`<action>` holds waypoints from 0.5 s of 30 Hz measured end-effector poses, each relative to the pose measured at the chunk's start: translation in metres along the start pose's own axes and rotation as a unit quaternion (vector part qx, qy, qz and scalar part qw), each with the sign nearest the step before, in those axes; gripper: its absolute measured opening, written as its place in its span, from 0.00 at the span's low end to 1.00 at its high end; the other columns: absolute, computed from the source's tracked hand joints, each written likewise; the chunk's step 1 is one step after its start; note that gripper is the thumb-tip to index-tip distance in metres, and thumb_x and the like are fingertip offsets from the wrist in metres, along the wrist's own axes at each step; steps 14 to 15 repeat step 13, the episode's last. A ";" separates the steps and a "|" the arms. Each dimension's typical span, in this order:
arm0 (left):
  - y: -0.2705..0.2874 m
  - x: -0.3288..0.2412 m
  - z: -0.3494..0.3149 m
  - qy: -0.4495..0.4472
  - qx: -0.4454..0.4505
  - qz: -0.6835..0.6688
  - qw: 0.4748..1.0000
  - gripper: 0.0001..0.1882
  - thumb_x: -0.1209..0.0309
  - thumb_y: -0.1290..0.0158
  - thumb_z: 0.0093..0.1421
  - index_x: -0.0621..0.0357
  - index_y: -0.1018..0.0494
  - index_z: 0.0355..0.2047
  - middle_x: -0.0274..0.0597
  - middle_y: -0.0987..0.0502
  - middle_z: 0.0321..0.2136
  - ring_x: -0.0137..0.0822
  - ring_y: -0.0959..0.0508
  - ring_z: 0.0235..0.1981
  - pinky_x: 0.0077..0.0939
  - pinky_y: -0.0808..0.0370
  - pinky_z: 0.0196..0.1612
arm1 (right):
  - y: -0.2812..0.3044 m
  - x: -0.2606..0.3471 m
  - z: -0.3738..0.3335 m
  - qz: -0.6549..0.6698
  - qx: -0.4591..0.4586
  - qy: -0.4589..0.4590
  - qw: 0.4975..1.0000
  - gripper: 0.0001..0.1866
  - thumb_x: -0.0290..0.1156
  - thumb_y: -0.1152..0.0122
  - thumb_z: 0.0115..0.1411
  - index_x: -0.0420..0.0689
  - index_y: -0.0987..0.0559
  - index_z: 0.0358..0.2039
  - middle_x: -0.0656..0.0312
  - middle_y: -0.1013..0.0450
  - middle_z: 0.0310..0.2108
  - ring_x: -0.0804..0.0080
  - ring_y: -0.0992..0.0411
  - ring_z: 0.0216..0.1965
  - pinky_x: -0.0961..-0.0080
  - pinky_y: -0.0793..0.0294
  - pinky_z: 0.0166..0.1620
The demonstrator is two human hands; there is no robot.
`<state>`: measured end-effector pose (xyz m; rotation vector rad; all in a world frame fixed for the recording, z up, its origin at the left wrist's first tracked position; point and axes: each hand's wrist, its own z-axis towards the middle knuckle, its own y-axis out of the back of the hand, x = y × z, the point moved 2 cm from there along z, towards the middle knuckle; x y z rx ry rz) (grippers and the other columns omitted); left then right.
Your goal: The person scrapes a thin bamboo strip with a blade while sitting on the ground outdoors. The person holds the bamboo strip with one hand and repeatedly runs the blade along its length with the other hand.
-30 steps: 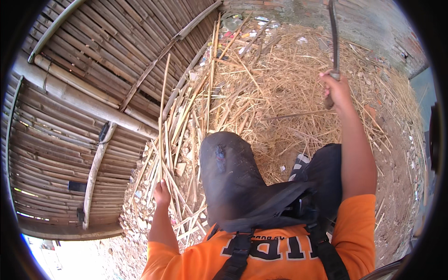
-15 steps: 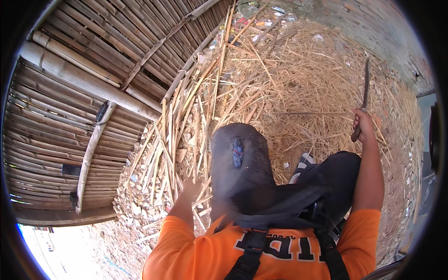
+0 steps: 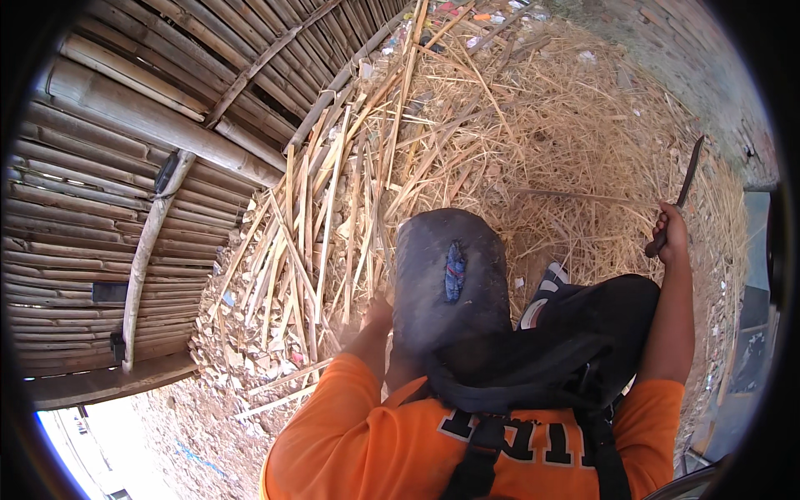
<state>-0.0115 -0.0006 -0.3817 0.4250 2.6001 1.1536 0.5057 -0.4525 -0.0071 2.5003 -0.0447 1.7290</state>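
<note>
My right hand (image 3: 672,229) is closed around the handle of a long, dark, slightly curved knife (image 3: 691,172), its blade slanting up and away. A thin pale bamboo strip (image 3: 575,197) runs leftward from beside this hand; whether the fingers also grip it I cannot tell. Low by the outer side of my bent left leg is my left hand (image 3: 377,313), blurred, its fingers hard to make out. Long split bamboo strips (image 3: 333,183) lie on the ground just beyond it. A blue cloth patch (image 3: 454,271) shows through the dark trouser knee.
Straw-like bamboo shavings (image 3: 575,125) cover the ground ahead. A bamboo slat wall (image 3: 100,225) with a thick pole (image 3: 158,117) rises on the left. At the far right stands a brick wall (image 3: 717,92). Chips and scraps litter the ground to the left.
My left hand has moved right, closer against my left leg. The right hand and knife appear farther right and slightly lower, while the whole view has also shifted a little.
</note>
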 end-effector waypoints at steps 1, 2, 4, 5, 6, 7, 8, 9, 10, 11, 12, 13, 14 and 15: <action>0.011 0.000 -0.009 -0.030 0.025 0.022 0.999 0.26 0.62 0.50 0.67 0.51 0.39 0.63 0.58 0.31 0.59 0.57 0.28 0.59 0.49 0.31 0.61 | -0.001 -0.001 0.000 -0.009 0.003 -0.002 1.000 0.11 0.36 0.37 0.63 0.54 0.31 0.28 0.76 0.38 0.18 0.85 0.40 0.17 0.83 0.38 0.21; 0.021 -0.001 -0.016 -0.067 0.052 0.043 0.995 0.25 0.61 0.50 0.67 0.52 0.37 0.62 0.57 0.30 0.58 0.56 0.27 0.59 0.48 0.30 0.60 | 0.001 -0.001 0.000 -0.017 0.004 -0.005 1.000 0.11 0.36 0.37 0.63 0.54 0.31 0.28 0.76 0.38 0.18 0.85 0.40 0.17 0.83 0.38 0.21; 0.028 0.003 -0.024 -0.081 0.081 0.037 0.993 0.23 0.61 0.50 0.67 0.53 0.34 0.60 0.55 0.28 0.56 0.54 0.26 0.58 0.46 0.28 0.58 | -0.001 -0.001 0.000 -0.035 0.010 0.000 0.999 0.10 0.36 0.37 0.63 0.54 0.30 0.29 0.76 0.38 0.18 0.85 0.40 0.17 0.83 0.39 0.21; 0.028 0.007 -0.030 -0.059 0.093 0.004 0.994 0.22 0.60 0.49 0.67 0.54 0.32 0.59 0.55 0.26 0.55 0.53 0.25 0.58 0.46 0.26 0.58 | -0.003 -0.001 0.000 -0.046 0.012 0.005 0.999 0.10 0.36 0.37 0.63 0.54 0.30 0.30 0.76 0.38 0.18 0.84 0.40 0.17 0.83 0.38 0.21; 0.026 0.012 -0.035 -0.029 0.096 -0.039 0.994 0.22 0.59 0.48 0.66 0.53 0.31 0.58 0.55 0.26 0.54 0.52 0.25 0.57 0.46 0.26 0.57 | -0.006 0.001 -0.001 -0.057 0.015 0.011 0.998 0.09 0.36 0.37 0.63 0.53 0.30 0.31 0.75 0.38 0.18 0.84 0.40 0.17 0.83 0.38 0.21; 0.025 0.017 -0.040 0.001 0.098 -0.081 0.992 0.22 0.59 0.48 0.66 0.53 0.30 0.57 0.55 0.25 0.54 0.51 0.24 0.57 0.45 0.26 0.57 | -0.009 0.003 -0.003 -0.065 0.020 0.016 0.998 0.09 0.37 0.37 0.63 0.53 0.29 0.31 0.75 0.38 0.18 0.84 0.40 0.17 0.83 0.38 0.21; 0.024 0.021 -0.043 0.026 0.103 -0.097 0.990 0.23 0.58 0.47 0.65 0.52 0.29 0.57 0.55 0.25 0.54 0.51 0.24 0.57 0.45 0.26 0.57 | -0.012 0.004 -0.004 -0.073 0.026 0.022 0.997 0.09 0.37 0.37 0.63 0.53 0.29 0.31 0.75 0.38 0.18 0.84 0.40 0.17 0.83 0.38 0.21; 0.024 0.023 -0.046 0.049 0.108 -0.113 0.986 0.23 0.57 0.46 0.65 0.52 0.29 0.57 0.55 0.25 0.54 0.51 0.23 0.56 0.45 0.25 0.57 | -0.015 0.007 -0.007 -0.082 0.031 0.028 0.996 0.09 0.37 0.37 0.63 0.52 0.29 0.31 0.75 0.39 0.18 0.84 0.40 0.17 0.82 0.38 0.21; 0.029 0.021 -0.053 0.066 0.119 -0.098 0.986 0.25 0.56 0.44 0.64 0.52 0.30 0.58 0.56 0.26 0.55 0.51 0.23 0.56 0.45 0.26 0.58 | -0.015 0.006 -0.007 -0.092 0.032 0.032 0.995 0.09 0.37 0.37 0.63 0.52 0.29 0.32 0.75 0.39 0.18 0.84 0.40 0.17 0.82 0.38 0.21; 0.035 0.017 -0.060 0.067 0.111 -0.078 0.988 0.27 0.55 0.44 0.63 0.51 0.30 0.59 0.55 0.28 0.57 0.50 0.24 0.57 0.45 0.26 0.59 | -0.015 0.006 -0.008 -0.101 0.034 0.036 0.994 0.09 0.37 0.37 0.62 0.52 0.29 0.32 0.75 0.39 0.18 0.83 0.40 0.17 0.82 0.38 0.21; 0.041 0.016 -0.067 0.069 0.103 -0.059 0.991 0.28 0.53 0.44 0.63 0.51 0.31 0.60 0.55 0.30 0.60 0.50 0.25 0.58 0.45 0.26 0.59 | -0.017 0.007 -0.009 -0.108 0.038 0.042 0.992 0.09 0.37 0.37 0.62 0.52 0.29 0.32 0.75 0.39 0.18 0.83 0.40 0.17 0.82 0.38 0.21; 0.048 0.013 -0.073 0.056 0.077 -0.034 0.995 0.29 0.51 0.44 0.63 0.51 0.31 0.61 0.54 0.33 0.63 0.48 0.26 0.60 0.45 0.27 0.60 | -0.018 0.008 -0.009 -0.109 0.040 0.043 0.992 0.09 0.37 0.37 0.62 0.52 0.29 0.32 0.75 0.39 0.18 0.83 0.40 0.17 0.82 0.38 0.21; 0.048 0.013 -0.073 0.056 0.077 -0.034 0.995 0.29 0.51 0.44 0.63 0.51 0.31 0.61 0.54 0.33 0.63 0.48 0.26 0.60 0.45 0.27 0.60 | -0.018 0.008 -0.009 -0.109 0.040 0.043 0.992 0.09 0.37 0.37 0.62 0.52 0.29 0.32 0.75 0.39 0.18 0.83 0.40 0.17 0.82 0.38 0.21; 0.048 0.013 -0.073 0.056 0.077 -0.034 0.995 0.29 0.51 0.44 0.63 0.51 0.31 0.61 0.54 0.33 0.63 0.48 0.26 0.60 0.45 0.27 0.60 | -0.018 0.008 -0.009 -0.109 0.040 0.043 0.992 0.09 0.37 0.37 0.62 0.52 0.29 0.32 0.75 0.39 0.18 0.83 0.40 0.17 0.82 0.38 0.21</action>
